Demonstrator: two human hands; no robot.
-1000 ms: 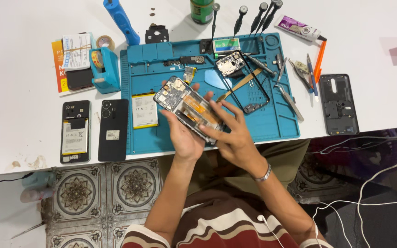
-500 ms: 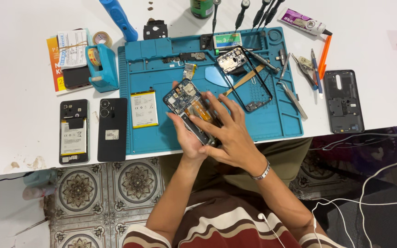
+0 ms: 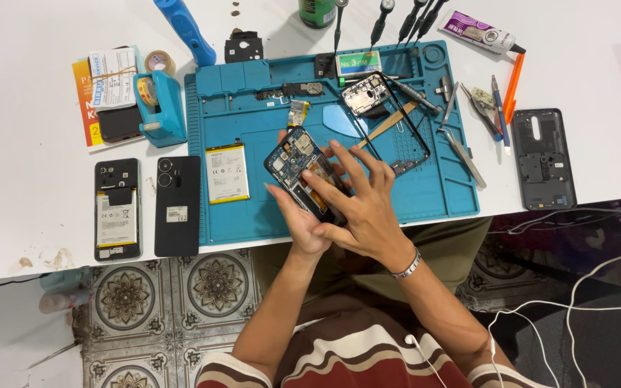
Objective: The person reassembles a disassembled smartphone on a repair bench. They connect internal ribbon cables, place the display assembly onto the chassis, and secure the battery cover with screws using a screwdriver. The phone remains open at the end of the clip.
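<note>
We cradle an opened phone [image 3: 303, 174] from beneath in our left hand [image 3: 302, 224], fingers curled around its lower edge, its bare circuit side up and tilted over the near edge of the blue mat [image 3: 238, 208]. Our right hand [image 3: 365, 210] lies over the phone's lower half, fingers spread and fingertips [image 3: 334, 150] pressing on its innards. Just left of the left hand lies a loose battery [image 3: 227, 173]; farther left, off the mat, two more phones [image 3: 145, 207] lie flat. Beyond the right hand's fingers sit a blue pick [image 3: 342, 121] and a black phone frame [image 3: 404, 129]. Well to the right lies a dark back cover [image 3: 544, 159].
</note>
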